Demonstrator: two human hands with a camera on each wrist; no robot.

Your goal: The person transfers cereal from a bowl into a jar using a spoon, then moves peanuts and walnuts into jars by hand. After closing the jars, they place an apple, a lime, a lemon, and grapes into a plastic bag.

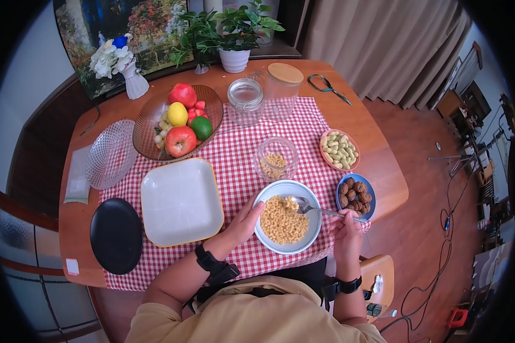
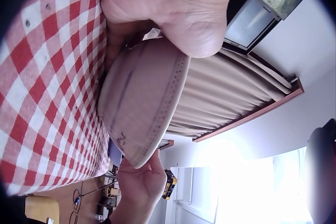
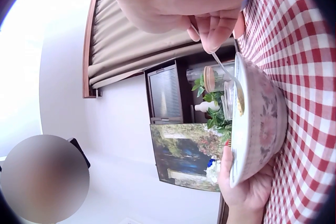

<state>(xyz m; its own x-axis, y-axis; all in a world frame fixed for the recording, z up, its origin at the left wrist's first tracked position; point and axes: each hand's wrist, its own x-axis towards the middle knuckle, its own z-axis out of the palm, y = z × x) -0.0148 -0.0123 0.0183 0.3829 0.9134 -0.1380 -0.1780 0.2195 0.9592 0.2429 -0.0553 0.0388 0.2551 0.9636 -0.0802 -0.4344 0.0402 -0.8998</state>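
Many small pale-golden pieces sit in a round white flower-patterned bowl near the front edge of the brown wooden bench, left grip clasping it, right grip pinching a silver metal utensil whose hasty lift could scatter some.

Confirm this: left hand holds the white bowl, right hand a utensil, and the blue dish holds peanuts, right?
Not quite: the head view shows walnuts in the blue dish; the peanuts lie beyond it. The left hand does hold the white bowl, the right hand a utensil.
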